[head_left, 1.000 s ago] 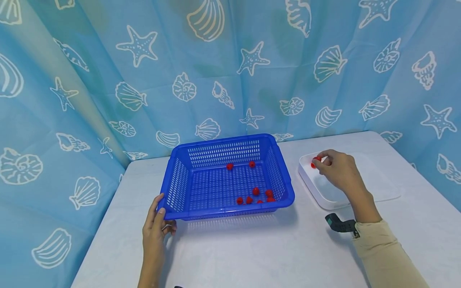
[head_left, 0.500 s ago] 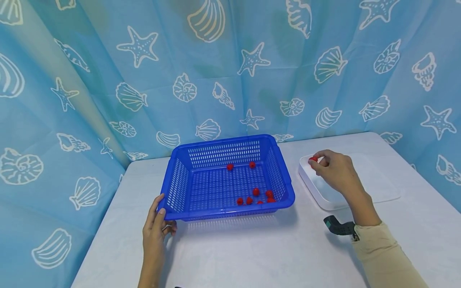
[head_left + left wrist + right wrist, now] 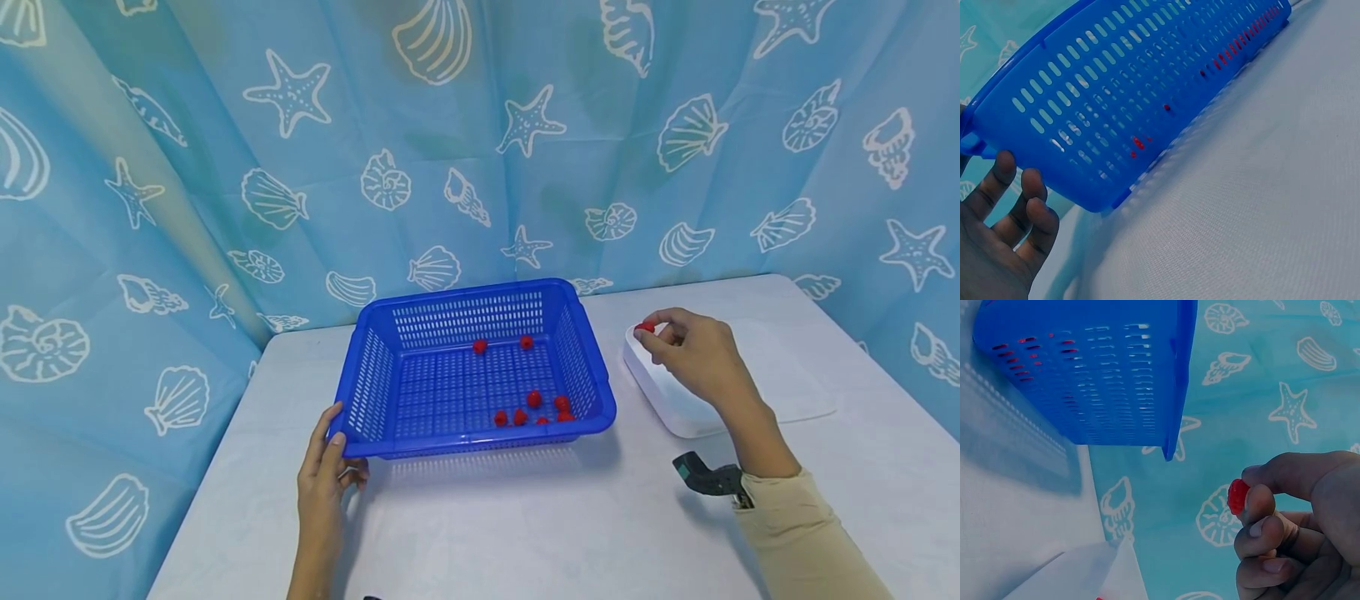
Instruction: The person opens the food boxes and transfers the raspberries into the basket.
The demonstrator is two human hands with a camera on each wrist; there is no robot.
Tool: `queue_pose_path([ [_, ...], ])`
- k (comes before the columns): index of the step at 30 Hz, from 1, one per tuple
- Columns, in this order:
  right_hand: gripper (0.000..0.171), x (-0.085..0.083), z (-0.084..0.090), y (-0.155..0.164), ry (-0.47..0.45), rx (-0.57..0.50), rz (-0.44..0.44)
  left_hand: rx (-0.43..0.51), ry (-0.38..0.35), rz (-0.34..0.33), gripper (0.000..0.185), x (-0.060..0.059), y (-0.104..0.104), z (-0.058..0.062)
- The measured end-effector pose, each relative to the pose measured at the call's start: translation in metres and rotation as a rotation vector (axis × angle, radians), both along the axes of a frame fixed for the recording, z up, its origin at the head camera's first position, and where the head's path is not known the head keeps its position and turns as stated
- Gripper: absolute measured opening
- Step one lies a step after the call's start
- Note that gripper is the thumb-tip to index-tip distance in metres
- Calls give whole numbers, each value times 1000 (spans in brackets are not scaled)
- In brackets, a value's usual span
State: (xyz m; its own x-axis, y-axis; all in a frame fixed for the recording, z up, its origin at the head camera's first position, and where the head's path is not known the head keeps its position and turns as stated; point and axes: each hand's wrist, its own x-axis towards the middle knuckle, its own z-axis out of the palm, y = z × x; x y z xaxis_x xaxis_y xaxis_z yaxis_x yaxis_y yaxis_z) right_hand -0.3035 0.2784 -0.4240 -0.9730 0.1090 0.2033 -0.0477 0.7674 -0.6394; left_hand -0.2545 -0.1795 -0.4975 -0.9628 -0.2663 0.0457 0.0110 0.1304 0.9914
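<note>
A blue plastic basket (image 3: pixel 472 439) with slotted walls stands on the table, several red raspberries (image 3: pixel 534 399) lying in it. My left hand (image 3: pixel 322 467) grips its near left corner by the rim, thumb on the near side; in the left wrist view the other fingers (image 3: pixel 1035 215) hang loosely below the rim. Between thumb and index finger my right hand (image 3: pixel 693 354) pinches one raspberry (image 3: pixel 1237 497), over the back left corner of a shallow white tray (image 3: pixel 652 400). At the bottom edge of the right wrist view a bit of red shows by the tray.
The white-clothed table (image 3: pixel 480 533) carries both containers, the tray to the right of the basket. Behind and to the left hangs a blue curtain (image 3: pixel 450 125) with white shell and starfish prints, close to the basket's far rim.
My right hand, pinching the raspberry, has risen slightly and shifted left toward the tray's back left corner. The left hand and the basket stay put.
</note>
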Motion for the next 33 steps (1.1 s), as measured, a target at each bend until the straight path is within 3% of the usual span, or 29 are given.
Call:
queue_pose_path([
  [33,37,12,11,-30,71,1,83,13,5,-7,45,-1,-1,-1],
])
